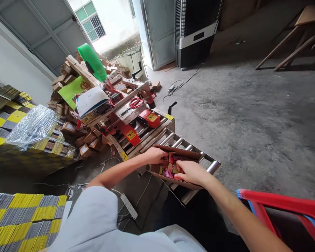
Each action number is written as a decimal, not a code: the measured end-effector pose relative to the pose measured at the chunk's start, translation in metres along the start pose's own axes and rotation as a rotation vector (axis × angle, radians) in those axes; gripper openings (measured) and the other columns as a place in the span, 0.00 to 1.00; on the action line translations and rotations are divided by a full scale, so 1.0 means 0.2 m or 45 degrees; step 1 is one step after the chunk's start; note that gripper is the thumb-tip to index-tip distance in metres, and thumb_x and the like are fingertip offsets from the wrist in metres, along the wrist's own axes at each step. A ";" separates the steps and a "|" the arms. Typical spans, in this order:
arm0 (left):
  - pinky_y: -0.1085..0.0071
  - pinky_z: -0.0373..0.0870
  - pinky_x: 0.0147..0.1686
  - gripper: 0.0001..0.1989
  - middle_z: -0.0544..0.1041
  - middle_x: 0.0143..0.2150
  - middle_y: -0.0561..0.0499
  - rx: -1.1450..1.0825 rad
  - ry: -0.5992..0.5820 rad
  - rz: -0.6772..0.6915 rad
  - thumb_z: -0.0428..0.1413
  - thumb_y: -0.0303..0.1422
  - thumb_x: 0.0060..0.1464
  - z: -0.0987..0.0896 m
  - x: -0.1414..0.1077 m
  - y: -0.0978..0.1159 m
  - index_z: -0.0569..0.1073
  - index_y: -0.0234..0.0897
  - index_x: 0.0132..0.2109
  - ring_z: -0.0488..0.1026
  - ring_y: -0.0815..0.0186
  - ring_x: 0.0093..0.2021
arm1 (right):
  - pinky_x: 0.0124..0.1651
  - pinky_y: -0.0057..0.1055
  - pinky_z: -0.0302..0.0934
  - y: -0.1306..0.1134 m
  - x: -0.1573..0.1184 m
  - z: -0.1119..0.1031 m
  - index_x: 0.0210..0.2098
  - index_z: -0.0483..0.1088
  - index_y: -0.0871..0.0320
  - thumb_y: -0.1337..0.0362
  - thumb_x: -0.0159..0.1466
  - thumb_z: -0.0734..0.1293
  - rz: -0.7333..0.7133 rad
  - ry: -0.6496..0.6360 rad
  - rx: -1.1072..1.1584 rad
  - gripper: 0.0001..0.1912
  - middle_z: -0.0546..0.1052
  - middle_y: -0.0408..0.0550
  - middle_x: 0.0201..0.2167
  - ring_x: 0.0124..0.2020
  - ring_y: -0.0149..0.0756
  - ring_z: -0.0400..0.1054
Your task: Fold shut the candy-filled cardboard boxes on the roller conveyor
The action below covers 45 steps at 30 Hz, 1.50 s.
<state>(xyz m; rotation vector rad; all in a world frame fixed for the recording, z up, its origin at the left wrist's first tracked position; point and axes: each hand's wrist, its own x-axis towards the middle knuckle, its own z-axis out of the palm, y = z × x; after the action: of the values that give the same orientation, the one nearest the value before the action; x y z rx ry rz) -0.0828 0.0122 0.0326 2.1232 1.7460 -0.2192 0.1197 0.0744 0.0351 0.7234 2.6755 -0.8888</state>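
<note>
An open cardboard box sits on the roller conveyor in front of me. Small wrapped packets in pink, red and yellow-green lie inside it. My left hand reaches over the box's left end, its fingers curled down among the packets near a red one. From the right, my right hand comes over the near wall, fingers and thumb bent in around the packets. Whatever either hand grips is hidden by the fingers and too small to name.
A carton-sealing machine with red guards joins the conveyor, carrying a green tape roll and red scissors. Many small cartons are heaped behind it. Flat cardboard stacks stand left, a power strip below, a red chair right.
</note>
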 end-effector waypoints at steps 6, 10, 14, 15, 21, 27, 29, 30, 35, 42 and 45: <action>0.71 0.69 0.37 0.17 0.79 0.43 0.44 -0.407 -0.178 0.117 0.59 0.37 0.56 -0.12 -0.12 -0.04 0.75 0.33 0.49 0.76 0.61 0.40 | 0.33 0.28 0.57 0.07 -0.09 -0.06 0.37 0.71 0.58 0.48 0.52 0.75 -0.096 -0.158 0.279 0.23 0.78 0.47 0.37 0.36 0.38 0.71; 0.71 0.71 0.40 0.30 0.79 0.47 0.45 -0.869 -0.147 0.100 0.64 0.46 0.48 -0.12 -0.16 -0.14 0.72 0.34 0.54 0.76 0.61 0.44 | 0.35 0.27 0.59 0.08 -0.05 -0.06 0.37 0.76 0.57 0.52 0.61 0.70 -0.028 0.001 0.341 0.14 0.80 0.44 0.37 0.38 0.36 0.72; 0.70 0.70 0.35 0.22 0.77 0.33 0.49 -0.762 0.116 -0.097 0.62 0.46 0.49 -0.02 -0.13 -0.15 0.75 0.33 0.44 0.74 0.64 0.34 | 0.40 0.28 0.62 0.02 -0.01 -0.04 0.34 0.78 0.56 0.57 0.60 0.72 0.144 0.197 0.169 0.09 0.80 0.46 0.34 0.38 0.38 0.73; 0.69 0.70 0.35 0.20 0.77 0.32 0.50 -0.665 0.147 -0.136 0.63 0.44 0.49 -0.01 -0.12 -0.13 0.75 0.34 0.44 0.74 0.64 0.33 | 0.42 0.30 0.63 -0.01 -0.01 -0.02 0.37 0.78 0.57 0.58 0.59 0.73 0.199 0.254 0.151 0.10 0.80 0.48 0.37 0.40 0.41 0.73; 0.53 0.66 0.53 0.32 0.73 0.54 0.33 0.179 0.587 -0.387 0.67 0.42 0.49 -0.01 -0.20 0.04 0.69 0.32 0.57 0.70 0.45 0.55 | 0.58 0.42 0.62 -0.13 -0.09 0.16 0.64 0.62 0.59 0.68 0.66 0.65 0.098 0.768 -0.079 0.27 0.66 0.59 0.64 0.60 0.48 0.63; 0.49 0.48 0.68 0.52 0.55 0.71 0.31 0.319 0.636 -0.070 0.65 0.45 0.52 -0.04 -0.19 0.05 0.46 0.34 0.73 0.49 0.42 0.72 | 0.68 0.47 0.49 -0.10 0.02 0.15 0.63 0.67 0.59 0.64 0.72 0.56 -0.056 0.452 -0.153 0.23 0.74 0.55 0.59 0.61 0.47 0.66; 0.50 0.53 0.67 0.51 0.61 0.68 0.33 0.262 0.530 0.025 0.67 0.40 0.50 -0.06 -0.16 0.01 0.47 0.36 0.72 0.55 0.44 0.70 | 0.65 0.46 0.52 -0.10 0.08 0.11 0.57 0.73 0.60 0.62 0.71 0.55 -0.022 0.364 -0.161 0.21 0.78 0.58 0.53 0.56 0.49 0.70; 0.51 0.56 0.65 0.51 0.63 0.66 0.34 0.231 0.496 0.049 0.68 0.38 0.49 -0.06 -0.14 -0.01 0.50 0.37 0.72 0.58 0.45 0.68 | 0.64 0.47 0.53 -0.11 0.11 0.10 0.54 0.75 0.60 0.63 0.71 0.56 -0.013 0.340 -0.162 0.20 0.79 0.58 0.50 0.54 0.50 0.72; 0.50 0.63 0.60 0.45 0.68 0.61 0.37 0.121 0.529 0.074 0.69 0.36 0.46 -0.06 -0.13 -0.03 0.57 0.38 0.68 0.65 0.46 0.62 | 0.67 0.42 0.52 -0.07 0.09 0.17 0.56 0.74 0.57 0.61 0.72 0.57 -0.060 0.495 -0.083 0.20 0.77 0.54 0.54 0.55 0.44 0.71; 0.53 0.64 0.61 0.31 0.70 0.59 0.39 0.076 0.661 0.061 0.61 0.38 0.56 0.07 -0.22 0.00 0.64 0.38 0.64 0.67 0.51 0.61 | 0.72 0.54 0.38 -0.02 -0.04 0.28 0.66 0.61 0.59 0.62 0.67 0.66 0.024 1.242 0.033 0.29 0.59 0.58 0.69 0.71 0.50 0.49; 0.57 0.65 0.61 0.17 0.72 0.58 0.42 0.037 0.600 0.075 0.51 0.35 0.65 0.14 -0.27 0.01 0.71 0.40 0.58 0.69 0.56 0.60 | 0.71 0.62 0.33 0.02 -0.08 0.28 0.71 0.52 0.60 0.56 0.65 0.68 0.134 1.099 0.057 0.39 0.49 0.61 0.73 0.73 0.57 0.40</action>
<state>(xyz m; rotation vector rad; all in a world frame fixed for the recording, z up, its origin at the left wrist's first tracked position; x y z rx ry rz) -0.0888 -0.0475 0.0264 2.3824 1.9257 0.2990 0.1398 0.0368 -0.0055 1.5275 3.2741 -0.7096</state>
